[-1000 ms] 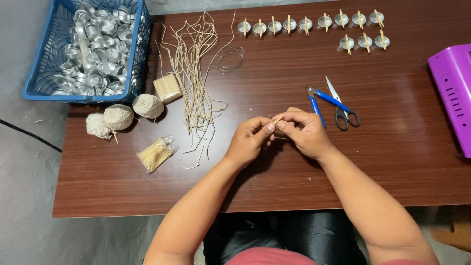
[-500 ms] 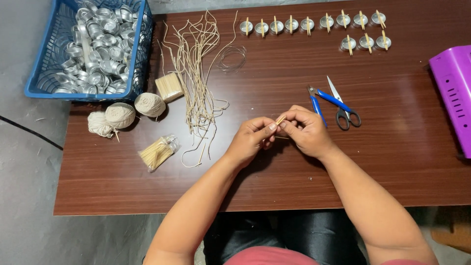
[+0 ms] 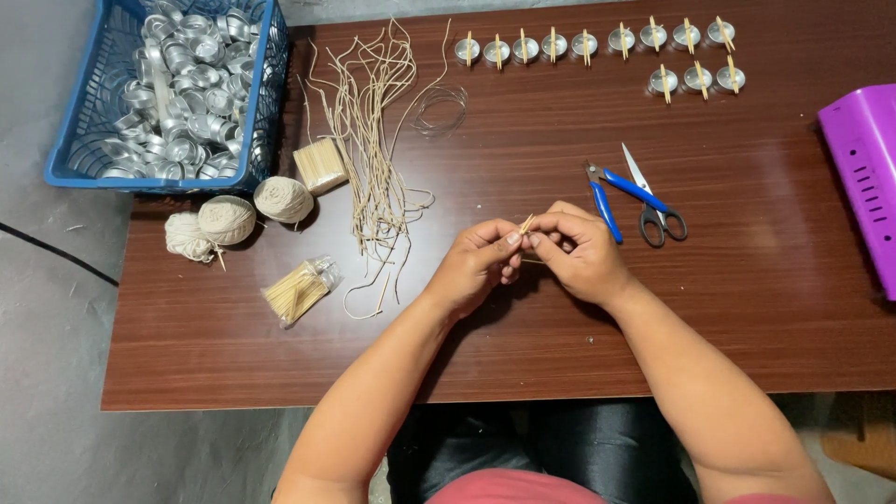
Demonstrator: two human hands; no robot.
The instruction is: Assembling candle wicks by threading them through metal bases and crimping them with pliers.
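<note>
My left hand (image 3: 478,265) and my right hand (image 3: 581,250) meet over the middle of the brown table (image 3: 765,317). Together they pinch small thin wooden sticks (image 3: 525,225), whose tips poke up between the fingertips. To the left lies a loose bunch of pale wick strings (image 3: 369,159). Blue-handled pliers (image 3: 605,201) and scissors (image 3: 653,203) lie just right of my right hand. Along the far edge stand several small metal cups with sticks across them (image 3: 597,43).
A blue basket of empty metal cups (image 3: 168,84) sits at the far left corner. Near it are three balls of string (image 3: 229,217), a block of sticks (image 3: 320,165) and a plastic bag of sticks (image 3: 297,290). A purple box (image 3: 863,177) stands at the right edge.
Both hands stay together in the same place; the fingers have shifted slightly on the sticks. Nothing else on the table has moved.
</note>
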